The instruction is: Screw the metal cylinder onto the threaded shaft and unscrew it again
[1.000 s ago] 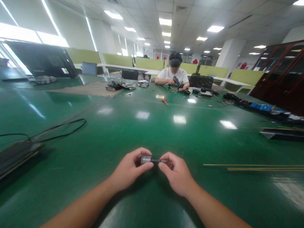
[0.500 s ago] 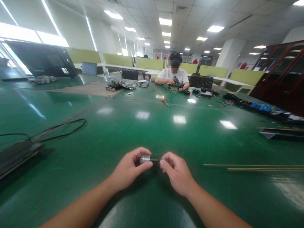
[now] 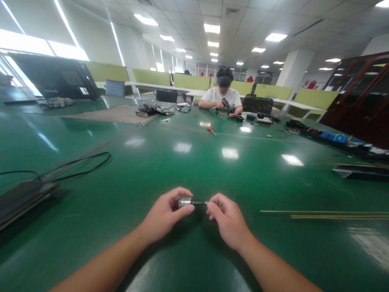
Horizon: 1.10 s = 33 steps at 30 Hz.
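A short silver metal cylinder [image 3: 184,202], which looks like a small drill chuck, lies crosswise above the green table. From its right end a thin dark shaft [image 3: 199,203] sticks out. My left hand [image 3: 168,211] is closed round the cylinder, the thumb below it and the fingers behind and above. At the far end of the shaft, my right hand [image 3: 226,217] pinches the tip between thumb and index finger. That tip is covered by the fingers, so its shape cannot be made out.
Several thin brass-coloured rods [image 3: 328,217] lie at the right. A flat dark device [image 3: 24,198] with a black cable [image 3: 91,164] is at the left. Further off lies an orange screwdriver [image 3: 210,130]. Across the table a person [image 3: 223,97] works with a dark hand tool.
The cylinder and shaft have shifted very slightly up and left. My right fingers have moved slightly right along the shaft towards its end.
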Each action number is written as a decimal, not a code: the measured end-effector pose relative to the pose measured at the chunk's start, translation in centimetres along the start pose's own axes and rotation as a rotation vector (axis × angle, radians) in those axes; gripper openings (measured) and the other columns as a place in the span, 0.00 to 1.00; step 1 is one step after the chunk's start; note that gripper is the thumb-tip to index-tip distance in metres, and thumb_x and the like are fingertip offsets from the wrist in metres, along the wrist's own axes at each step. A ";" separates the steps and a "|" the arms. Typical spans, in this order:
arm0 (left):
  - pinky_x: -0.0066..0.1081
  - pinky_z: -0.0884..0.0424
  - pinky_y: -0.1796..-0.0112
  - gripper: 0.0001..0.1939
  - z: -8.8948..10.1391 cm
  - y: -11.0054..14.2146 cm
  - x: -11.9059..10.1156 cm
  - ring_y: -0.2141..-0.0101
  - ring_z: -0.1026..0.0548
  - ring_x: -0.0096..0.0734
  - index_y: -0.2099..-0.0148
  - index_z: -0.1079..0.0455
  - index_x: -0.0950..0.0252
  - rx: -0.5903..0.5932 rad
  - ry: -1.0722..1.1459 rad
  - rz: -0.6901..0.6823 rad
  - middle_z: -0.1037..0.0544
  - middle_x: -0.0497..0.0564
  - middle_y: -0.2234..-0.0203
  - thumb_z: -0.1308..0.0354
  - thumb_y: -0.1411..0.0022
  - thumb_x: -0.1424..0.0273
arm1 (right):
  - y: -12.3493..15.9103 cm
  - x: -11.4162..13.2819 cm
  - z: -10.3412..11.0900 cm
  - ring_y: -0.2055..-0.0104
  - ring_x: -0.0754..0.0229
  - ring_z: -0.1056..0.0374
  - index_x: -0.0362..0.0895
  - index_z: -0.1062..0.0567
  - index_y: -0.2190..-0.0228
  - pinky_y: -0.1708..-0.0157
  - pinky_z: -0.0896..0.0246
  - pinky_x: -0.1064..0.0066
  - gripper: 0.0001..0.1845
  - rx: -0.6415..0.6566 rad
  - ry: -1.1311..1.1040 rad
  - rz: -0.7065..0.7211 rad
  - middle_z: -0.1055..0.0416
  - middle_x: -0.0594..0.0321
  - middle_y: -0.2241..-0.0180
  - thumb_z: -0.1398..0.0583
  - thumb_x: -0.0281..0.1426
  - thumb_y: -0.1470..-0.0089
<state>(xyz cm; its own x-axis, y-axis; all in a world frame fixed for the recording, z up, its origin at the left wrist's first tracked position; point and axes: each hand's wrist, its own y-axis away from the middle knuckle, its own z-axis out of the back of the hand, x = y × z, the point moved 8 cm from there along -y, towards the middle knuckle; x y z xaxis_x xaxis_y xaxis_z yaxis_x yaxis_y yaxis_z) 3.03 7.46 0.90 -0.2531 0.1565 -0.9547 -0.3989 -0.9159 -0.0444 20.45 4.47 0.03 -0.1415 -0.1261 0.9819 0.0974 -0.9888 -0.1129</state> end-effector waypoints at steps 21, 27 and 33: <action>0.32 0.32 0.63 0.27 1.9 0.0 -0.1 0.63 0.21 0.43 0.80 0.47 0.63 -0.190 0.109 -0.010 0.25 0.50 0.77 0.33 0.44 0.60 | -0.5 -1.0 0.2 0.77 0.65 0.36 0.42 0.30 0.74 0.74 0.41 0.72 0.25 -0.071 -0.274 -0.039 0.30 0.64 0.78 0.44 0.51 0.40; 0.35 0.27 0.54 0.21 4.0 1.5 -1.7 0.56 0.19 0.42 0.63 0.38 0.61 -0.289 0.202 0.042 0.16 0.52 0.64 0.29 0.47 0.60 | -0.4 -0.8 -0.2 0.78 0.65 0.36 0.42 0.29 0.73 0.73 0.41 0.72 0.25 -0.036 -0.278 -0.017 0.30 0.65 0.78 0.44 0.51 0.40; 0.41 0.24 0.50 0.33 10.0 7.0 -2.2 0.56 0.18 0.46 0.51 0.37 0.60 -0.435 -0.032 0.100 0.16 0.55 0.58 0.26 0.53 0.52 | -0.4 -0.8 -0.6 0.78 0.65 0.36 0.42 0.30 0.72 0.73 0.41 0.73 0.23 -0.005 -0.254 -0.018 0.30 0.65 0.78 0.43 0.50 0.39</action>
<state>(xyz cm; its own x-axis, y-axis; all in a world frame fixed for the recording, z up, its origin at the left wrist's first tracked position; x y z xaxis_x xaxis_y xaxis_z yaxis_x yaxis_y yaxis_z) -8.03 4.39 5.62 -0.3016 0.0648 -0.9512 0.0349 -0.9963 -0.0790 19.89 4.89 -0.78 0.1093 -0.0851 0.9904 0.0921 -0.9912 -0.0954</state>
